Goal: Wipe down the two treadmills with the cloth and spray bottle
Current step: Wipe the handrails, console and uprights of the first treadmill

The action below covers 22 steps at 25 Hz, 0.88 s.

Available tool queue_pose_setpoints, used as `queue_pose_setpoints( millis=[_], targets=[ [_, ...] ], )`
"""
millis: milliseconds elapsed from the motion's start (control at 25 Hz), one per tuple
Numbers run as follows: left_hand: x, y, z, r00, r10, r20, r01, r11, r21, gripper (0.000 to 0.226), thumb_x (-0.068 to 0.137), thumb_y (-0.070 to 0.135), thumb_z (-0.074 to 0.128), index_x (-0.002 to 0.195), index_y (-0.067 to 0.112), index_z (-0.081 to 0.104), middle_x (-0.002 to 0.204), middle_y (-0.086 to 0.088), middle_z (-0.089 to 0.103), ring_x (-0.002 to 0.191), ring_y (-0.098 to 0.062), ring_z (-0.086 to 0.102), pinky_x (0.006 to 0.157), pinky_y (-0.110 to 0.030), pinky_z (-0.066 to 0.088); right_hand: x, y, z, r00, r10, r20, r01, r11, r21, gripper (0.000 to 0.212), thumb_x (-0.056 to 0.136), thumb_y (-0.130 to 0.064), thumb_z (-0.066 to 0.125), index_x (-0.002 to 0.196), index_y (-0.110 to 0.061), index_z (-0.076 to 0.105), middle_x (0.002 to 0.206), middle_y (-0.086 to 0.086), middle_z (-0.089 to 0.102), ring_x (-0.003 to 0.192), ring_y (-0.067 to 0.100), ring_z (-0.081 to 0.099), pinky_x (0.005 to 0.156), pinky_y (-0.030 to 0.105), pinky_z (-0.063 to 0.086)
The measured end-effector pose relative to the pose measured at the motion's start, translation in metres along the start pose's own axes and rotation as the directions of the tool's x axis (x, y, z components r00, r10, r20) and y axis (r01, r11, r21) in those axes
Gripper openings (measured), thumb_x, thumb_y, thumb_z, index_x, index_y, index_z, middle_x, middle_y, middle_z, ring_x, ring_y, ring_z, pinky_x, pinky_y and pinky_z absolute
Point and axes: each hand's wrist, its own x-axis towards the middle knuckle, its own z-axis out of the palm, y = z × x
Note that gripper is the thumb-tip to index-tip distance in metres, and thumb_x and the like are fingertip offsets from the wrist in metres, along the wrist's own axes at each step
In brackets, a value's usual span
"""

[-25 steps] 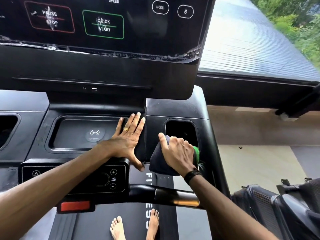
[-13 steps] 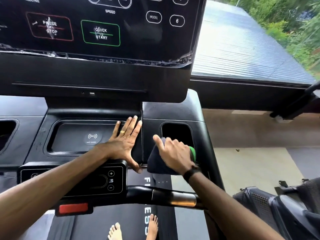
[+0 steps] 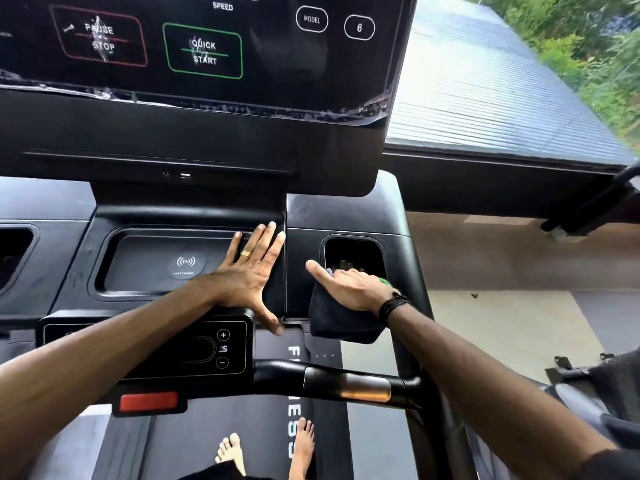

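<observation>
I stand on a black treadmill [image 3: 346, 213], facing its console. My left hand [image 3: 249, 275] lies flat with fingers spread on the right edge of the wireless charging tray [image 3: 156, 265]. My right hand [image 3: 349, 285] grips a dark cloth [image 3: 339, 323] with a green edge [image 3: 384, 281] and pushes its fingers with the cloth into the right cup holder [image 3: 353, 251]. The fingertips are blurred inside the recess. No spray bottle is in view.
The touchscreen [image 3: 204, 50] with smeared wet streaks hangs above. A small control panel [image 3: 207, 348], red safety key [image 3: 149, 401] and handlebar [image 3: 346, 386] sit below my arms. My bare feet [image 3: 266, 448] stand on the belt. Another dark machine [image 3: 616, 382] is at the right.
My right hand has slid forward with the cloth, and its fingers have gone into the cup holder. My left hand has stayed flat on the tray edge.
</observation>
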Motion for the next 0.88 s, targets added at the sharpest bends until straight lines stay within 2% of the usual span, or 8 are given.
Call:
queue_pose_setpoints(
  millis=[120,200,320,480,600,720,800,880],
  targets=[
    [-0.003,0.002,-0.001,1.0,-0.014,-0.011,0.014,1.0,0.001,0.164,0.047,0.082,0.075,0.142,0.017,-0.042,0.145,-0.002,-0.054,0.131,-0.019,-0.052,0.112,-0.052,-0.029,-0.004,-0.006,-0.002,0.997,0.077,-0.016,-0.078,0.996,-0.033,0.098,0.083,-0.087,0.004,0.139,-0.025,0.055,0.148,0.014,0.049,0.136,0.034,0.044,0.111,0.045,0.03],
    [-0.003,0.003,-0.002,1.0,-0.021,-0.01,0.021,1.0,0.005,0.165,0.047,0.081,0.076,0.143,0.017,-0.041,0.146,-0.003,-0.053,0.132,-0.02,-0.052,0.112,-0.052,-0.029,-0.008,-0.001,0.009,0.986,-0.034,-0.163,0.007,0.987,-0.161,0.09,0.087,-0.083,0.01,0.106,-0.02,0.07,0.123,0.019,0.065,0.117,0.037,0.058,0.095,0.043,0.04],
    [-0.003,0.002,-0.001,1.0,-0.018,-0.012,0.018,1.0,-0.002,0.166,0.045,0.082,0.076,0.143,0.018,-0.042,0.145,-0.002,-0.054,0.13,-0.018,-0.054,0.111,-0.052,-0.03,-0.018,0.006,0.039,0.804,-0.179,-0.567,0.044,0.969,-0.244,0.072,0.089,-0.078,0.029,0.06,-0.016,0.051,0.073,0.012,0.069,0.075,0.034,0.066,0.063,0.035,0.035],
    [-0.002,0.003,-0.002,1.0,-0.012,-0.013,0.012,1.0,-0.023,0.167,0.041,0.085,0.072,0.142,0.018,-0.042,0.144,0.0,-0.055,0.129,-0.016,-0.055,0.11,-0.05,-0.032,-0.016,0.014,0.051,0.579,0.048,-0.814,0.11,0.985,0.136,0.06,0.085,-0.066,0.049,0.061,-0.012,0.059,0.055,0.004,0.064,0.056,0.027,0.063,0.053,0.034,0.043],
    [0.0,0.0,0.001,1.0,-0.02,-0.023,0.02,1.0,-0.006,0.166,0.043,0.085,0.072,0.142,0.017,-0.043,0.144,-0.001,-0.055,0.129,-0.017,-0.054,0.11,-0.05,-0.031,-0.026,0.017,0.022,0.535,0.368,-0.761,0.475,0.614,0.63,0.057,0.084,-0.059,0.058,0.057,-0.008,0.056,0.052,-0.011,0.047,0.051,0.009,0.046,0.05,0.041,0.045],
    [0.002,0.0,0.003,0.999,-0.013,-0.029,0.013,1.0,-0.004,0.166,0.044,0.085,0.072,0.141,0.016,-0.043,0.143,-0.001,-0.056,0.129,-0.017,-0.055,0.111,-0.051,-0.031,-0.053,0.041,-0.023,0.36,0.486,-0.796,0.701,0.423,0.575,0.04,0.091,-0.04,0.059,0.058,-0.019,0.054,0.052,-0.018,0.045,0.054,0.0,0.041,0.051,0.026,0.038],
    [0.005,0.0,0.004,0.999,-0.014,-0.034,0.014,1.0,0.006,0.167,0.043,0.087,0.072,0.14,0.015,-0.045,0.141,-0.001,-0.058,0.128,-0.018,-0.055,0.111,-0.052,-0.029,-0.055,0.06,-0.039,0.402,0.354,-0.844,0.585,0.61,0.534,0.041,0.092,-0.053,0.046,0.076,-0.02,0.064,0.067,-0.018,0.061,0.068,0.004,0.055,0.064,0.024,0.043],
    [0.005,0.0,0.005,0.998,-0.019,-0.06,0.021,1.0,0.022,0.167,0.043,0.089,0.07,0.138,0.015,-0.046,0.141,-0.001,-0.058,0.128,-0.017,-0.056,0.112,-0.053,-0.029,-0.029,0.076,-0.03,0.667,0.194,-0.719,0.12,0.925,0.361,0.072,0.087,-0.07,0.027,0.132,-0.023,0.058,0.136,0.0,0.06,0.127,0.025,0.051,0.104,0.04,0.039]
  ],
)
